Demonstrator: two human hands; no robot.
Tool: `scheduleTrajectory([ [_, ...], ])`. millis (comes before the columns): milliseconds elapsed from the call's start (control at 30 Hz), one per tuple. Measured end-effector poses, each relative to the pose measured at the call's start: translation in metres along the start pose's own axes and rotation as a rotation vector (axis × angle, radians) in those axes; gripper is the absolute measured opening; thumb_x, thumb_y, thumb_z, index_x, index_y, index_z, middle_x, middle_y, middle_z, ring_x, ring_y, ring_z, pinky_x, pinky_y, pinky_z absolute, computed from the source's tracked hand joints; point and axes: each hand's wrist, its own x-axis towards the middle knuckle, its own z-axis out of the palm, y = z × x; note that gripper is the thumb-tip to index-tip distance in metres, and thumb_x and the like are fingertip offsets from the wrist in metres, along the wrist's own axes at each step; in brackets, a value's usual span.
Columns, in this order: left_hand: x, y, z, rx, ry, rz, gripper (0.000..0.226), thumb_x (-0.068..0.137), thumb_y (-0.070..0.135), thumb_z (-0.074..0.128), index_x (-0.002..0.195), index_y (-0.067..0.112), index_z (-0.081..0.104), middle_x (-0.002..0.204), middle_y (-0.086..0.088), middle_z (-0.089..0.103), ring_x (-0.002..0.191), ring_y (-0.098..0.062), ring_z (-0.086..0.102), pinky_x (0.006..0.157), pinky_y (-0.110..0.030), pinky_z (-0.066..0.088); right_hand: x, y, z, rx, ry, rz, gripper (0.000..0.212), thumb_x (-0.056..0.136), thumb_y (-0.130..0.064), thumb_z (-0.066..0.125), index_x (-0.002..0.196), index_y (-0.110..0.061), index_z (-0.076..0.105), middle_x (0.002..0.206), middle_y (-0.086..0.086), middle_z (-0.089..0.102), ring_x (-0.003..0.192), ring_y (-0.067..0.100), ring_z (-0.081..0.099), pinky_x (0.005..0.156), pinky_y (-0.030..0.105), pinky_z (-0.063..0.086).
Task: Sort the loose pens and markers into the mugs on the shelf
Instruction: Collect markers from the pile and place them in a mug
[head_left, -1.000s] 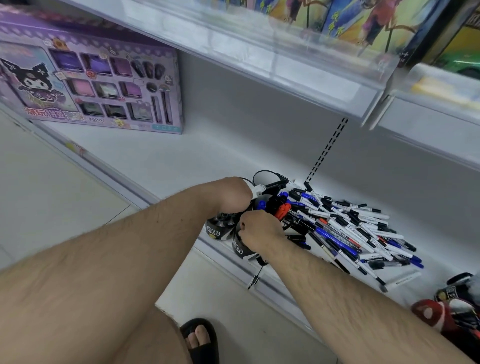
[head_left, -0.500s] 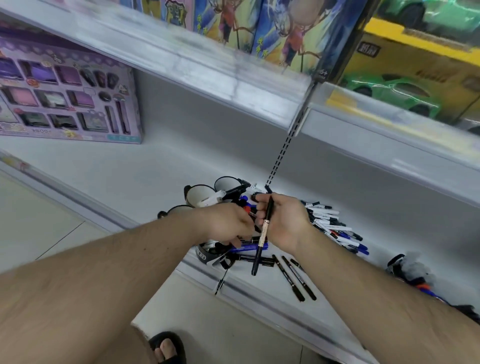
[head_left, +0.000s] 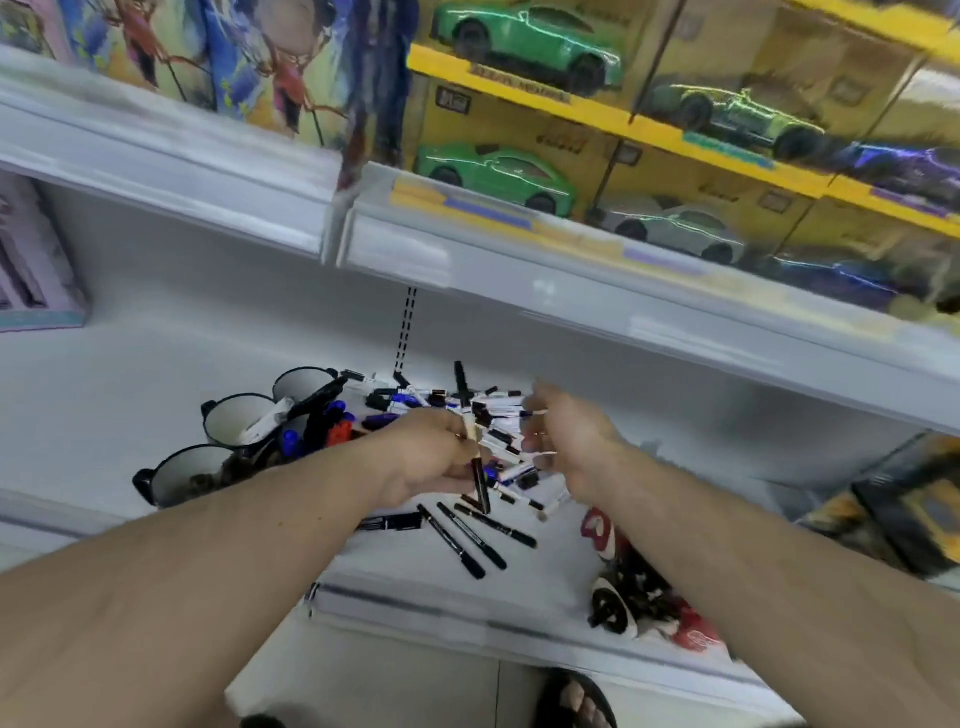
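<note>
Three black mugs with white insides stand at the shelf's left: a near mug (head_left: 189, 474), a middle mug (head_left: 236, 422) and a far mug (head_left: 303, 383). Blue and red markers (head_left: 317, 434) stick up just right of them. A heap of loose pens and markers (head_left: 501, 415) lies behind my hands. My left hand (head_left: 434, 457) pinches a black pen with a beige middle (head_left: 479, 480), held nearly upright. My right hand (head_left: 569, 441) is blurred over the heap, fingers spread, holding nothing that I can make out. Several black markers (head_left: 467, 535) lie near the front edge.
The upper shelf's front edge (head_left: 519, 270) hangs low over the work area, with boxed toy cars (head_left: 498, 171) on it. A purple box (head_left: 31, 275) stands at far left. A red and black toy (head_left: 623, 587) lies at front right. My sandalled foot (head_left: 576, 696) is below.
The black and beige pen has passed from my right hand to my left. My right hand has let go and moved right over the heap. The view has tilted up and right.
</note>
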Motion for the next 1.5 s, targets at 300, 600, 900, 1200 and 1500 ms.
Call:
scheduleTrajectory([
  [300,0.036,0.013,0.080,-0.516,-0.028,-0.013,0.017,0.101,-0.005,0.041,0.096,0.002,0.057,0.101,-0.013,0.066,0.088,-0.022,0.065,0.070,-0.029,0.055,-0.020,0.015,-0.074,-0.278,-0.082,-0.089,0.008,0.092,-0.008,0.060,0.085,-0.012,0.061,0.078,0.011,0.065,0.059,0.018,0.062,0.052,0.024,0.048],
  [600,0.071,0.008,0.137,-0.219,-0.144,-0.098,0.018,0.097,0.019,0.059,0.112,0.009,0.060,0.108,-0.012,0.070,0.099,-0.028,0.068,0.080,-0.033,0.057,0.010,0.014,-0.179,-0.441,0.421,-0.331,0.031,0.093,-0.013,0.056,0.067,-0.028,0.065,0.068,-0.001,0.066,0.066,0.015,0.066,0.068,0.034,0.050],
  [900,0.085,0.000,0.153,-0.052,-0.164,-0.091,0.024,0.097,0.023,0.059,0.118,0.013,0.061,0.105,-0.007,0.073,0.089,-0.023,0.073,0.078,-0.035,0.058,0.037,0.068,-0.238,-0.869,0.550,-0.348,0.017,0.093,-0.013,0.058,0.109,-0.011,0.065,0.090,0.005,0.067,0.079,0.019,0.057,0.072,0.023,0.042],
  [1200,0.087,-0.006,0.163,0.029,-0.161,-0.092,0.019,0.097,0.021,0.059,0.114,0.013,0.060,0.101,-0.006,0.073,0.087,-0.021,0.071,0.078,-0.034,0.058,0.069,0.106,-0.266,-0.936,0.668,-0.217,0.022,0.093,-0.014,0.054,0.112,-0.013,0.066,0.104,0.012,0.070,0.094,0.032,0.063,0.072,0.028,0.044],
  [1500,0.087,-0.006,0.173,0.076,-0.164,-0.086,0.006,0.097,0.021,0.059,0.102,0.018,0.061,0.095,-0.003,0.073,0.084,-0.019,0.070,0.076,-0.031,0.057,0.111,0.153,-0.265,-0.986,0.583,-0.049,0.028,0.092,-0.007,0.053,0.114,-0.010,0.070,0.114,0.015,0.069,0.105,0.035,0.062,0.088,0.036,0.053],
])
